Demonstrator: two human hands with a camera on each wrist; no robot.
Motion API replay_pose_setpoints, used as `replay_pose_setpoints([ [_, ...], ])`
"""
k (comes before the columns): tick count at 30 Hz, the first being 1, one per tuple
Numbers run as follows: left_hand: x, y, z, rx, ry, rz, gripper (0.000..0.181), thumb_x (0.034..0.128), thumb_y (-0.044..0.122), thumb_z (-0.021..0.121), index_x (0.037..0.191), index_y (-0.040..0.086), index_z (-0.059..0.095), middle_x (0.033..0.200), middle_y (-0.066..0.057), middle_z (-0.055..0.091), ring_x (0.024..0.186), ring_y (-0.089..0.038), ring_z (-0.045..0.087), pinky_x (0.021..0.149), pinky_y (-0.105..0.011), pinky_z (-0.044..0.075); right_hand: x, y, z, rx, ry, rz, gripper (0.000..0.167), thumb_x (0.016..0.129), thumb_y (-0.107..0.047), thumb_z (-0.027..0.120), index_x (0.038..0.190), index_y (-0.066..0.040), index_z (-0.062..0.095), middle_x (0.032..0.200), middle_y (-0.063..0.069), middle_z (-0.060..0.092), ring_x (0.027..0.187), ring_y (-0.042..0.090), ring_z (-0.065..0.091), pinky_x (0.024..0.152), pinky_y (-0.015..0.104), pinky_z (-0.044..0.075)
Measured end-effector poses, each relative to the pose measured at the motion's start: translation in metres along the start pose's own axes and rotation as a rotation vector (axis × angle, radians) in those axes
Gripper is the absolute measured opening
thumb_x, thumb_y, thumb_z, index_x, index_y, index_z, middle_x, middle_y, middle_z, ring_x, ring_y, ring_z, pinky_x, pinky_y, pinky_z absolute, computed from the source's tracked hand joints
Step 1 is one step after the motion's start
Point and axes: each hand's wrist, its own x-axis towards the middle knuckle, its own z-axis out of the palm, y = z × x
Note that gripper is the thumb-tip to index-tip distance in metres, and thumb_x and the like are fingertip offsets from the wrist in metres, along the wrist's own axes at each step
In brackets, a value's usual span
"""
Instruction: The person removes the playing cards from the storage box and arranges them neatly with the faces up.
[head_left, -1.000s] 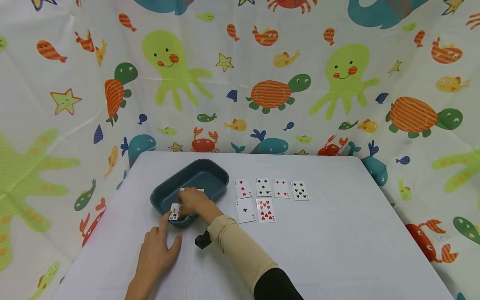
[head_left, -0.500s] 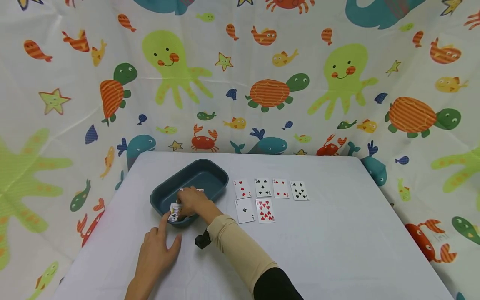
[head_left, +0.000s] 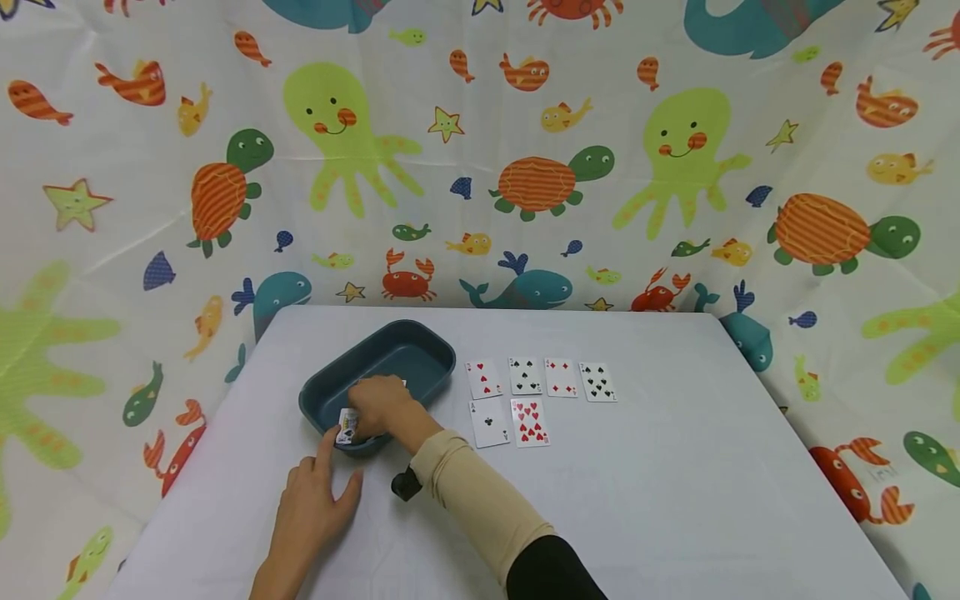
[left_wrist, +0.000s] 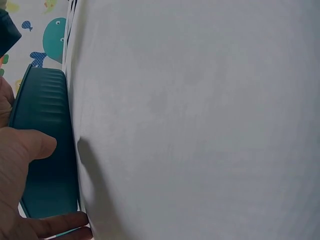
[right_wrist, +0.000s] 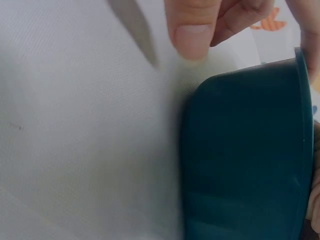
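Note:
A dark teal tray (head_left: pixel 322 379) sits at the left of the white table. My right hand (head_left: pixel 382 407) reaches into it over the near side; its fingertips are hidden, so their hold cannot be seen. A face playing card (head_left: pixel 347 426) lies at the tray's near left end. My left hand (head_left: pixel 311 500) is beside the tray, its index finger reaching the rim near that card. In the left wrist view the left thumb (left_wrist: pixel 40 143) lies by the tray's outer wall (left_wrist: pixel 50 175). At the right wrist view's edge, part of my right hand (right_wrist: pixel 315 190) shows behind the rim.
Right of the tray, playing cards lie face up in two rows. The upper row has a heart card (head_left: pixel 484 379), a spade card (head_left: pixel 526 376), a diamond card (head_left: pixel 561 378) and another spade card (head_left: pixel 597 382). Below are the ace of clubs (head_left: pixel 490 422) and a heart card (head_left: pixel 530 422).
My right hand has shifted slightly left inside the tray, covering more of the cards there. The left hand stays at the rim. The laid-out cards are unchanged.

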Motion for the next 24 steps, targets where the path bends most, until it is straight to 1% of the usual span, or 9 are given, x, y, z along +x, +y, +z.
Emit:
replay_pose_setpoints([
  [3,0.0002,-0.0002,0.0004,-0.001,0.001,-0.003,0.076,0.0896,0.025,0.074,0.153,0.008,0.035,0.098,-0.028,0.060,0.088,-0.040,0.058,0.068,-0.056,0.046,-0.0001,-0.0010,-0.0006,-0.058,0.016,-0.020,0.040,0.079,-0.057,0.082,0.106,-0.029,0.072,0.099,-0.015,0.068,0.087,0.004,0.061,0.077,0.027,0.052],
  [7,0.0003,-0.0006,0.0011,-0.001,0.004,0.000,0.076,0.0896,0.025,0.074,0.153,0.009,0.036,0.098,-0.028,0.060,0.088,-0.040,0.058,0.068,-0.057,0.047,0.0008,-0.0013,0.0004,-0.085,0.029,-0.027,0.041,0.079,-0.058,0.082,0.106,-0.030,0.072,0.101,-0.015,0.069,0.090,0.004,0.063,0.078,0.027,0.052],
  [10,0.0002,-0.0008,0.0017,0.004,0.005,-0.002,0.076,0.0895,0.025,0.073,0.154,0.008,0.035,0.099,-0.028,0.061,0.089,-0.040,0.058,0.069,-0.057,0.047,0.0019,-0.0008,0.0027,-0.057,0.014,-0.012,0.044,0.078,-0.060,0.081,0.108,-0.030,0.070,0.102,-0.016,0.068,0.089,0.004,0.063,0.078,0.028,0.052],
  [14,-0.0001,-0.0012,0.0026,0.013,0.000,-0.010,0.077,0.0893,0.026,0.073,0.154,0.008,0.035,0.098,-0.028,0.061,0.088,-0.040,0.057,0.069,-0.055,0.048,0.0018,0.0008,0.0062,0.009,-0.016,0.027,0.052,0.078,-0.061,0.081,0.115,-0.028,0.067,0.103,-0.014,0.068,0.089,0.005,0.062,0.078,0.029,0.051],
  [17,-0.0004,-0.0015,0.0028,0.012,0.008,-0.010,0.077,0.0887,0.026,0.073,0.154,0.008,0.036,0.098,-0.028,0.061,0.087,-0.039,0.057,0.068,-0.055,0.047,0.0009,0.0018,0.0060,0.045,-0.027,0.052,0.055,0.077,-0.061,0.082,0.118,-0.027,0.067,0.105,-0.013,0.067,0.092,0.007,0.060,0.079,0.030,0.051],
  [20,-0.0007,-0.0020,0.0032,0.008,0.017,-0.006,0.076,0.0881,0.024,0.074,0.153,0.009,0.037,0.098,-0.028,0.061,0.088,-0.040,0.057,0.068,-0.055,0.047,0.0000,0.0021,0.0048,0.064,-0.046,0.066,0.051,0.078,-0.058,0.083,0.115,-0.028,0.069,0.109,-0.012,0.066,0.097,0.008,0.057,0.083,0.031,0.050],
  [24,-0.0003,-0.0030,0.0047,0.004,0.012,-0.008,0.075,0.0881,0.024,0.073,0.153,0.010,0.037,0.099,-0.029,0.061,0.089,-0.041,0.058,0.069,-0.056,0.047,-0.0002,0.0016,0.0049,0.081,-0.070,0.083,0.038,0.079,-0.052,0.084,0.107,-0.029,0.072,0.109,-0.012,0.065,0.099,0.009,0.054,0.087,0.033,0.050],
])
